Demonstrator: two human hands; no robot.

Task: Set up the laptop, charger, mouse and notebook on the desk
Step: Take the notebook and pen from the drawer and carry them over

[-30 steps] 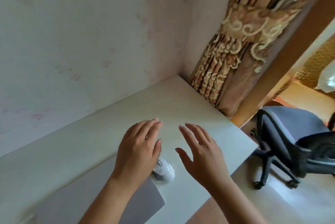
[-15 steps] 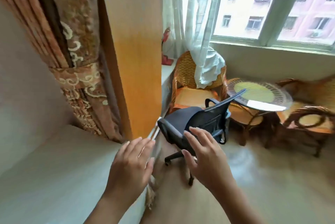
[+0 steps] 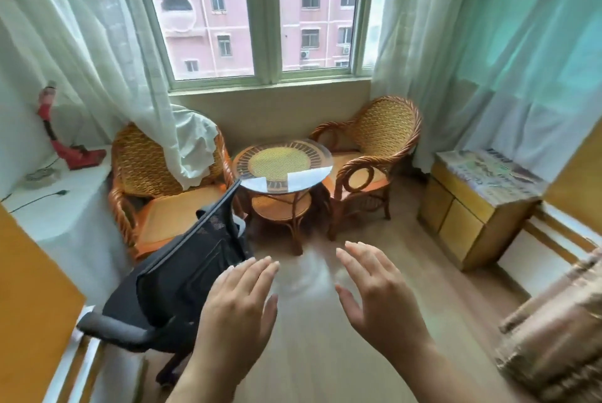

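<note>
My left hand (image 3: 239,301) and my right hand (image 3: 374,292) are both raised in front of me over the wooden floor, palms down, fingers straight and spread, holding nothing. The desk, laptop, mouse, charger and notebook are out of view. I face a window corner of the room.
A black office chair (image 3: 182,278) stands just left of my left hand. Behind it are two wicker armchairs (image 3: 378,155) around a round glass-topped table (image 3: 281,164). A low wooden cabinet (image 3: 469,207) sits at the right, a white ledge (image 3: 49,207) with a red lamp at the left.
My view has swung right, away from the desk with the laptop and mouse, past the patterned curtain, to the window corner. Both hands stay raised and empty.
</note>
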